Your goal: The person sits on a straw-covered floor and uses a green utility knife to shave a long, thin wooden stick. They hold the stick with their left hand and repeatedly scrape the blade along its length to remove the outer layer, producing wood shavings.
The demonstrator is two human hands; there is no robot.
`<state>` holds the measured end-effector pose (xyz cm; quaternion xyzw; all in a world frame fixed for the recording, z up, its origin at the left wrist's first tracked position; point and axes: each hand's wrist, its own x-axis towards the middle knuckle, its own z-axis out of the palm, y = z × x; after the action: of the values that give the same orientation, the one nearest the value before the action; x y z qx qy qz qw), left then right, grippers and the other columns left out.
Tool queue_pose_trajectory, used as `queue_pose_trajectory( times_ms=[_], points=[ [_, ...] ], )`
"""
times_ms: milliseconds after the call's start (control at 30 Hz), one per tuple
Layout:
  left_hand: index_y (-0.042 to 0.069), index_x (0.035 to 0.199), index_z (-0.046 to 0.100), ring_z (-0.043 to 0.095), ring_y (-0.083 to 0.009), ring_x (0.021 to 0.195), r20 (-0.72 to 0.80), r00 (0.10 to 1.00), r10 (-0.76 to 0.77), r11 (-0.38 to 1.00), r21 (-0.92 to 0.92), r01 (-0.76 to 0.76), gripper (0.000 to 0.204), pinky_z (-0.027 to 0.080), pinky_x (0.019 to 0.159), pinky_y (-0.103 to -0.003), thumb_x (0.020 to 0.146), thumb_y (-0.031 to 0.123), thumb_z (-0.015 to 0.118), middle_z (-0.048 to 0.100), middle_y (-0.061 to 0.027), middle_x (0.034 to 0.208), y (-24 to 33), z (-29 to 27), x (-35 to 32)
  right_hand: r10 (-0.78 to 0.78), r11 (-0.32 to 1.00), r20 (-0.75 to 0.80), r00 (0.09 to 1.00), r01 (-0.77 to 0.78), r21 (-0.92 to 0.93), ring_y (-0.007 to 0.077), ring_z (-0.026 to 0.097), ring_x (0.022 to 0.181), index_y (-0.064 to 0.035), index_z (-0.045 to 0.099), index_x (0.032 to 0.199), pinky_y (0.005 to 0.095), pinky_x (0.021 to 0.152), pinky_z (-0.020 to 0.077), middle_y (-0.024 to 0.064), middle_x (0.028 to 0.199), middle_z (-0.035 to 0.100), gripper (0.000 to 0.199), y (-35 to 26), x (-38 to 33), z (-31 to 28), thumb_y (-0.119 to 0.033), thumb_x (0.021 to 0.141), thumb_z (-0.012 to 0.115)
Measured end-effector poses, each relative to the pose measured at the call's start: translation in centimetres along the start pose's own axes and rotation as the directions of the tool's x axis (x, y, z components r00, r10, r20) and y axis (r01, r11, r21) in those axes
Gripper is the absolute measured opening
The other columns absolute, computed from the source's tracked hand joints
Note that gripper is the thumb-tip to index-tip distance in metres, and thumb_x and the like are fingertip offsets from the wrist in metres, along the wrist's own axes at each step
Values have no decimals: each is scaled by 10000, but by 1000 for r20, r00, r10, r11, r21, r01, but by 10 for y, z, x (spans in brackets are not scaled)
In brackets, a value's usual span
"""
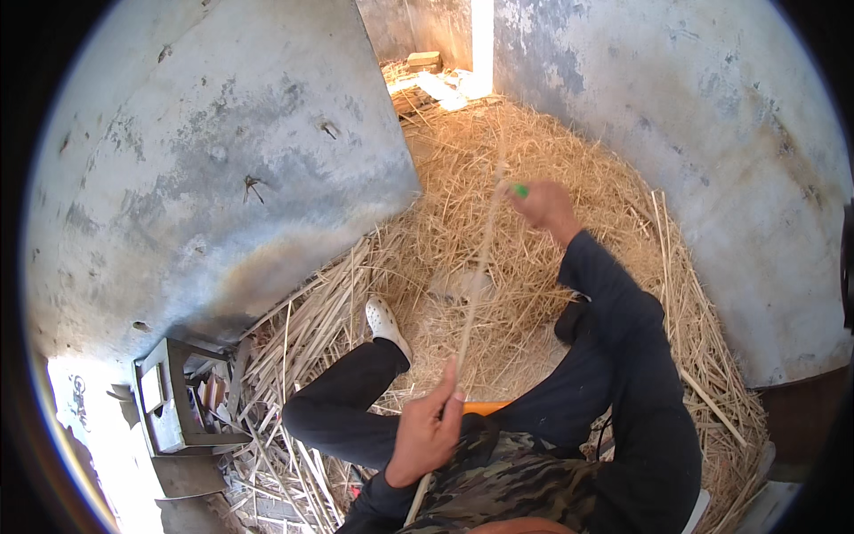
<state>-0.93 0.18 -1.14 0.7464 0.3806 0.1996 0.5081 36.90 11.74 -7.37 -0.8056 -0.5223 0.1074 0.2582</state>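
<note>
A long, thin pale strip (480, 276), like split cane or a stalk, runs up from my lap and away in front of me. My left hand (427, 438) is closed around its near part, thumb and fingers pressed together, with the tail end passing below the palm. Farther out, my right hand (546, 210) is closed in a fist beside the strip's far part. A small green thing (520, 190) sticks out of that fist; most of it is hidden, so its kind does not show. Whether this fist touches the strip is unclear, and the far end is blurred.
Loose straw-like shavings (543, 151) cover the floor ahead. Longer pale strips (307, 334) lie at the left. Worn grey walls (222, 133) stand on both sides. A wooden box-like cabinet (182, 440) sits at the lower left. My white clog (384, 322) rests among the straw.
</note>
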Motion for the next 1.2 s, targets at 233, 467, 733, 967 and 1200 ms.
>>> queue_pose_trajectory(
  times_ms=[233, 467, 733, 967, 1200],
  points=[
    [-20, 1369, 460, 439, -147, 472, -68, 997, 27, 994, 109, -19, 470, 384, 488, -302, 922, 94, 545, 437, -126, 554, 0, -8, -4, -458, 889, 225, 860, 449, 95, 229, 558, 510, -152, 729, 755, 405, 474, 411, 81, 510, 546, 674, -57, -91, 30, -778, 789, 483],
    [-20, 1374, 460, 454, -175, 461, -18, 999, 46, 991, 126, -43, 485, 392, 493, -315, 909, 77, 558, 462, -148, 565, 8, -6, 1, -356, 933, 46, 933, 353, 65, 222, 510, 417, -120, 702, 657, 356, 415, 361, 49, 455, 499, 796, -43, -71, 32, -833, 804, 380],
    [-11, 1369, 470, 485, -217, 464, 13, 1000, 16, 981, 195, -18, 477, 410, 515, -316, 904, 62, 547, 471, -138, 564, 19, -7, -2, -315, 949, 9, 949, 314, 28, 201, 440, 368, -109, 664, 601, 351, 383, 337, 46, 411, 443, 776, -17, -39, 18, -800, 829, 396],
    [-10, 1376, 463, 492, -158, 484, -13, 1000, 2, 995, 102, 0, 478, 422, 523, -287, 914, 76, 550, 487, -129, 570, 13, -4, -13, -333, 942, -60, 941, 328, -74, 169, 465, 404, -216, 764, 896, 331, 400, 351, 14, 464, 460, 688, -19, -54, 30, -797, 828, 401],
    [2, 1378, 468, 521, -118, 527, 160, 987, -15, 1000, 27, 11, 476, 445, 558, -262, 916, 71, 560, 545, -118, 627, 22, 0, -17, -459, 866, -473, 752, 262, -425, 243, 502, 424, -79, 607, 595, 396, 448, 395, 101, 466, 487, 739, 76, 47, -20, -704, 906, 365]
  ],
)
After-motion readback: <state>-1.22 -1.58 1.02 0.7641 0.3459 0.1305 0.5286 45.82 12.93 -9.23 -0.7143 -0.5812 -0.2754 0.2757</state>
